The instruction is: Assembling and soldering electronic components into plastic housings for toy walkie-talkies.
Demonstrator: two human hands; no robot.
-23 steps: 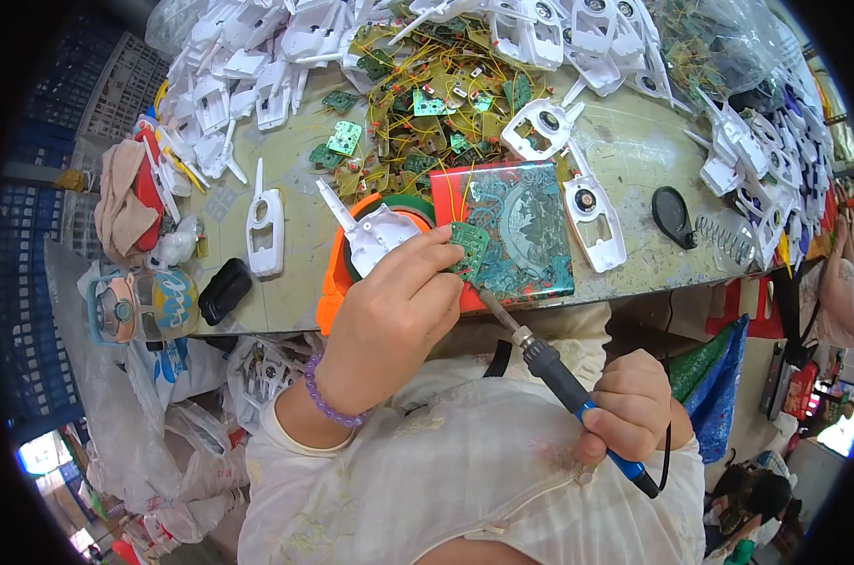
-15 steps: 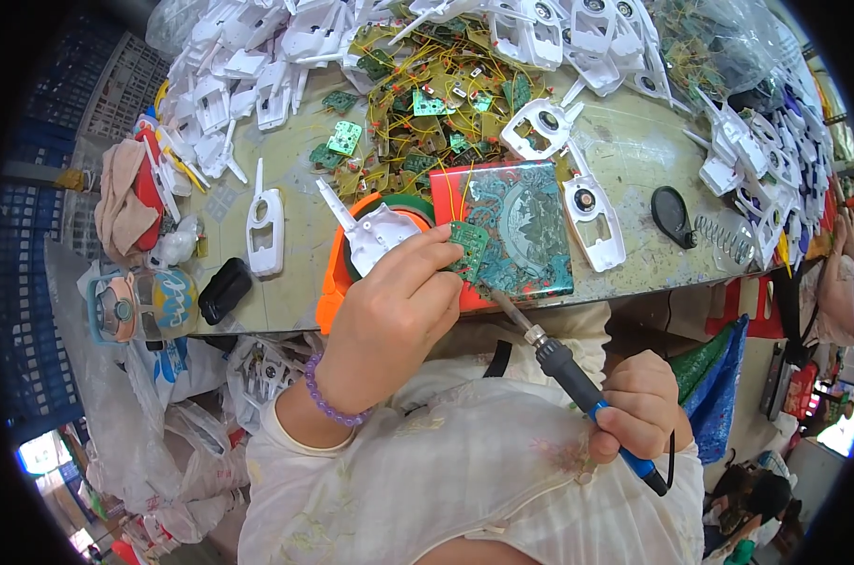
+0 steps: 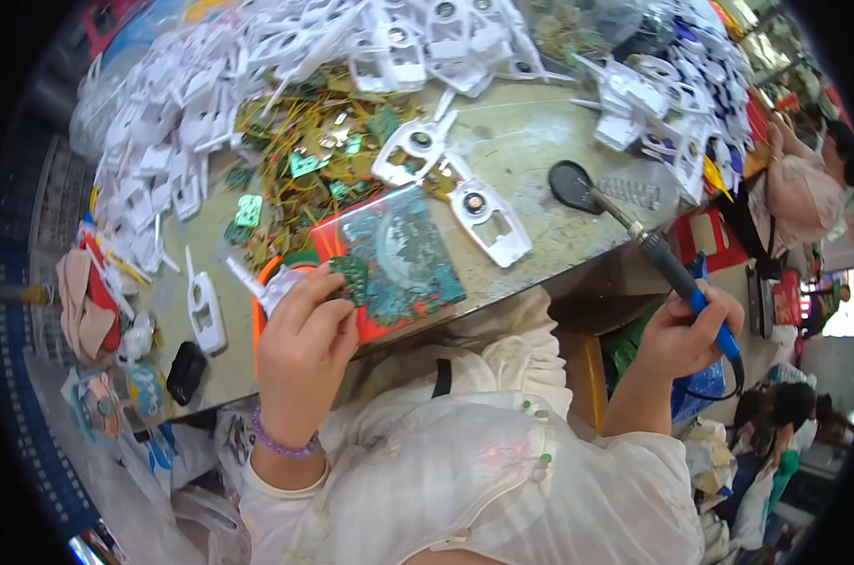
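Observation:
Between the thumb and fingers of my left hand [image 3: 304, 348] is a small green circuit board [image 3: 353, 280], held over the left part of a red and teal patterned box [image 3: 403, 259]. My right hand [image 3: 692, 330] is closed round the blue grip of a soldering iron [image 3: 674, 267]. The iron's tip points up and left, at the edge of a small black round dish [image 3: 571, 185]; whether it touches cannot be told. Beside my left fingers a white plastic housing [image 3: 281, 282] rests on an orange round holder [image 3: 260, 320], partly hidden by the hand.
A heap of wired circuit boards [image 3: 304, 160] lies past the box, with piles of white housings [image 3: 177, 122] behind and at the right. A coil spring [image 3: 631, 192] lies by the dish. A black case [image 3: 187, 372] and a bottle [image 3: 144, 388] stand near the left edge.
My right hand has carried the soldering iron from the circuit board up and right to the black dish. My left hand still holds the board. The whole view has shifted and turned.

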